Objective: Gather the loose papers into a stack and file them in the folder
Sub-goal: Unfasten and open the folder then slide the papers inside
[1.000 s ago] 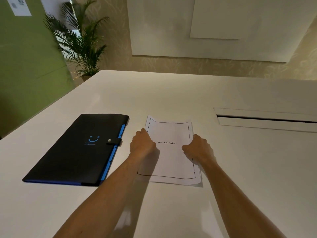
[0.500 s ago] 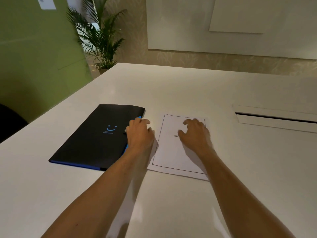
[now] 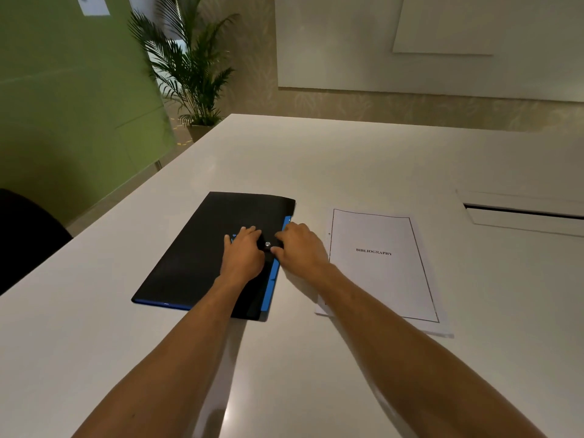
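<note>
A black folder (image 3: 202,248) with blue edging lies closed on the white table (image 3: 347,159). My left hand (image 3: 243,252) rests flat on its cover, fingers spread, just left of the silver snap button (image 3: 267,244). My right hand (image 3: 300,251) is at the folder's right edge, its fingers pinching the black clasp strap beside the snap. A stack of white papers (image 3: 379,273), top sheet printed "BIBLIOGRAPHY" inside a black border, lies flat on the table to the right of the folder, touched by neither hand.
A recessed cable slot (image 3: 521,213) is set into the table at the far right. A dark chair (image 3: 25,229) stands at the table's left edge. A potted palm (image 3: 189,67) and a green wall panel (image 3: 63,99) stand beyond the table.
Both hands left the paper stack and moved left onto the folder. The right hand went from the top sheet to the clasp. The view shifted left.
</note>
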Demonstrator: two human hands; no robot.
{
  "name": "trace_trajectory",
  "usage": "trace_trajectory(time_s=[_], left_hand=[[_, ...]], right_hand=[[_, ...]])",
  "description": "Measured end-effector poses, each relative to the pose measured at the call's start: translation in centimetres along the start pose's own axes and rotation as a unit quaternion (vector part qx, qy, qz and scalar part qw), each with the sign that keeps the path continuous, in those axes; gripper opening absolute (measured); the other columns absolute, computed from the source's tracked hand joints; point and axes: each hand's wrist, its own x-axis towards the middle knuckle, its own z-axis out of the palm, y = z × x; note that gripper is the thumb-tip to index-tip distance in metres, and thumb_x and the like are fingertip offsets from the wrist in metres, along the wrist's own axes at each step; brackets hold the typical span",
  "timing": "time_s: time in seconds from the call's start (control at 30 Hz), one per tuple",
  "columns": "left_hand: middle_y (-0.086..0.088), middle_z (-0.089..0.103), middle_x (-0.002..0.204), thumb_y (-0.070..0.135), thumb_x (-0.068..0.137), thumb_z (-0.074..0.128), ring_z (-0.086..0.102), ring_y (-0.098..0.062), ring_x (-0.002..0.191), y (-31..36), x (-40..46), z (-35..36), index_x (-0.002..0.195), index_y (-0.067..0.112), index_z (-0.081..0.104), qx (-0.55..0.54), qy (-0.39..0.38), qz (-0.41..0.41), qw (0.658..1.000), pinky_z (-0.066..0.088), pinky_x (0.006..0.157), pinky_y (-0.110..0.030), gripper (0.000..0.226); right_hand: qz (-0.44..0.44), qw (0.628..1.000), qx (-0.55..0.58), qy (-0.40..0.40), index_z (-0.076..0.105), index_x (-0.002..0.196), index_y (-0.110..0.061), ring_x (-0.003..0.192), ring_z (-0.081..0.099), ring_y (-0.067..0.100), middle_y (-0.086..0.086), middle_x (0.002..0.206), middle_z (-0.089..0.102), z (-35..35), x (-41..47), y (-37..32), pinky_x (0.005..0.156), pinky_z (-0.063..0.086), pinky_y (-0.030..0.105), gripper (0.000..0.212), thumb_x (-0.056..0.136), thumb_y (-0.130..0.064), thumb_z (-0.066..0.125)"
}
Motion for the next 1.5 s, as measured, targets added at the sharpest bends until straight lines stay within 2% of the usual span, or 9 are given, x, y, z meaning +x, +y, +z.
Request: trace_trajectory(time_s=[0.2, 0.33, 0.63, 0.87, 1.03, 1.13, 1.27, 1.4, 1.5], left_hand=[[-0.016, 0.038, 0.148, 0.003, 0.084, 0.048, 0.02, -0.026, 0.143, -0.4, 0.1, 0.5, 0.133, 0.004, 0.048, -0.07, 0.014, -0.006, 0.997, -0.003, 0.115, -0.048, 0.049], [-0.015, 0.038, 0.148, 0.009, 0.087, 0.047, 0.02, -0.025, 0.143, -0.5, 0.1, 0.9, 0.129, 0.007, 0.051, -0.03, 0.013, 0.009, 0.999, 0.0, 0.116, -0.051, 0.042], [-0.012, 0.036, 0.15, 0.02, 0.093, 0.049, 0.02, -0.025, 0.143, -0.9, 0.1, 1.0, 0.138, 0.01, 0.042, 0.025, 0.008, 0.037, 0.999, 0.006, 0.116, -0.054, 0.046], [-0.011, 0.038, 0.149, 0.035, 0.097, 0.037, 0.02, -0.023, 0.143, -0.7, 0.0, 1.1, 0.135, 0.009, 0.047, -0.024, 0.021, 0.006, 0.999, -0.001, 0.115, -0.049, 0.047], [-0.008, 0.034, 0.152, 0.055, 0.088, 0.044, 0.017, -0.024, 0.144, -0.5, 0.0, 1.0, 0.139, 0.014, 0.042, 0.012, -0.004, 0.023, 1.0, -0.001, 0.114, -0.053, 0.065], [-0.006, 0.035, 0.151, 0.055, 0.084, 0.05, 0.017, -0.024, 0.144, -0.4, 0.0, 0.7, 0.138, 0.018, 0.044, 0.002, -0.011, 0.027, 1.0, -0.001, 0.114, -0.056, 0.066], [-0.002, 0.049, 0.139, 0.045, 0.082, 0.06, 0.029, -0.024, 0.139, 0.0, 0.1, -0.2, 0.128, 0.022, 0.051, -0.057, -0.02, 0.03, 0.998, 0.0, 0.113, -0.058, 0.052], [0.009, 0.06, 0.099, 0.033, 0.081, 0.063, 0.055, -0.011, 0.093, 2.0, 0.5, -2.1, 0.101, 0.026, 0.058, -0.058, -0.043, 0.066, 0.995, 0.031, 0.105, -0.058, 0.021], [-0.003, 0.061, 0.099, 0.03, 0.088, 0.053, 0.057, -0.019, 0.08, 4.6, 0.9, -3.5, 0.112, 0.02, 0.053, 0.053, -0.101, 0.084, 0.99, 0.05, 0.077, -0.04, 0.025]], right_hand=[[0.005, 0.998, -0.067, -0.013, 0.067, 0.106, -0.009, 0.103, 0.051, 0.024, 0.01, 0.111, 0.058, 1.8, 1.0, -1.2, 0.084, 0.048, 0.036, 0.037, 0.095, -0.042, 0.053], [-0.009, 0.995, -0.094, -0.019, 0.067, 0.102, -0.01, 0.1, 0.054, 0.024, 0.01, 0.105, 0.061, 1.6, 1.5, -1.7, 0.074, 0.047, 0.033, 0.031, 0.095, -0.038, 0.056], [-0.087, 0.968, -0.233, -0.026, 0.061, 0.11, -0.004, 0.092, 0.064, 0.025, 0.014, 0.102, 0.069, 2.4, 0.9, -2.7, 0.081, 0.052, 0.033, 0.026, 0.091, -0.02, 0.064], [0.104, 0.994, -0.032, 0.025, 0.055, 0.112, -0.002, 0.071, 0.056, 0.02, 0.015, 0.099, 0.065, 0.8, 1.9, -2.4, 0.063, 0.045, 0.028, 0.022, 0.094, -0.016, 0.058], [0.159, 0.984, 0.068, 0.041, 0.042, 0.131, -0.003, 0.087, 0.064, 0.029, 0.018, 0.105, 0.063, 0.3, 1.4, -1.6, 0.066, 0.051, 0.034, 0.048, 0.088, -0.012, 0.065], [0.203, 0.97, 0.131, 0.026, 0.051, 0.121, -0.005, 0.085, 0.06, 0.024, 0.016, 0.108, 0.06, -0.3, 1.6, -0.8, 0.065, 0.052, 0.03, 0.046, 0.081, -0.007, 0.072], [0.243, 0.946, 0.203, 0.075, 0.06, 0.103, -0.008, 0.066, 0.051, 0.009, 0.005, 0.095, 0.06, -1.0, 1.6, 0.1, 0.048, 0.033, 0.011, 0.027, 0.079, 0.0, 0.07], [0.259, 0.933, 0.224, 0.11, 0.061, 0.097, -0.01, 0.065, 0.047, 0.008, -0.002, 0.09, 0.053, -1.8, 1.4, 0.7, 0.054, 0.037, 0.011, 0.021, 0.08, 0.001, 0.067], [0.274, 0.923, 0.241, 0.121, 0.065, 0.099, -0.008, 0.086, 0.058, 0.017, 0.006, 0.099, 0.061, -2.4, 1.2, 1.2, 0.073, 0.053, 0.028, 0.02, 0.081, 0.0, 0.065]])
